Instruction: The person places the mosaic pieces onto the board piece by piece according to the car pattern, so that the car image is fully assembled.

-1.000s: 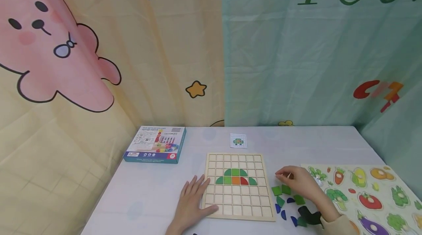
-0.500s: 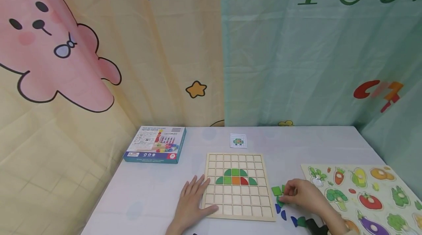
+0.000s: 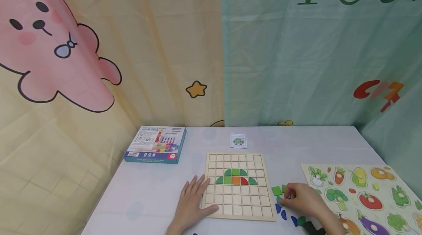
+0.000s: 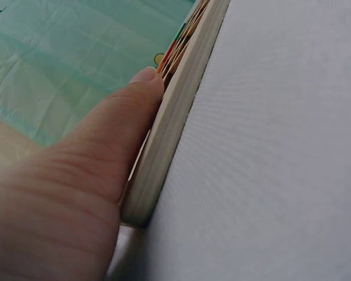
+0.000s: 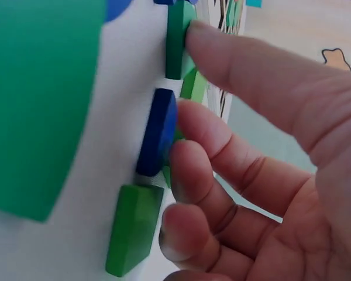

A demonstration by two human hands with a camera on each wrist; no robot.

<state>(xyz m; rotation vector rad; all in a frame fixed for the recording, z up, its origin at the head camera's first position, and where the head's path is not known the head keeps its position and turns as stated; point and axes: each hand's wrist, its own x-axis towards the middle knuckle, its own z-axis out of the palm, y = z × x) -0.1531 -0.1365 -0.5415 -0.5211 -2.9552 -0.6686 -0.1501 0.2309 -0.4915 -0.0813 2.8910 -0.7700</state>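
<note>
The left hand [image 3: 192, 204] lies flat on the bench [image 3: 155, 191], fingers straight, thumb pressed along the edge of the wooden grid board [image 3: 239, 185]. The right hand [image 3: 301, 200] sits among the loose pieces just right of the board, fingers curled, fingertips [image 5: 184, 155] touching a blue piece [image 5: 158, 132] and a green piece [image 5: 178, 38]; whether it grips either, I cannot tell. A vegetable puzzle [image 3: 369, 191] lies further right.

One wooden grid board [image 3: 239, 211] holds seven coloured tiles: five green, one orange [image 3: 235, 180] and one red [image 3: 244, 181]. One blue game box [image 3: 155, 144], one pattern card [image 3: 238, 141] and one vegetable peg puzzle [image 3: 366, 194] lie on the table. Two hands show, the left hand [image 3: 192, 205] and the right hand [image 3: 301, 198].
</note>
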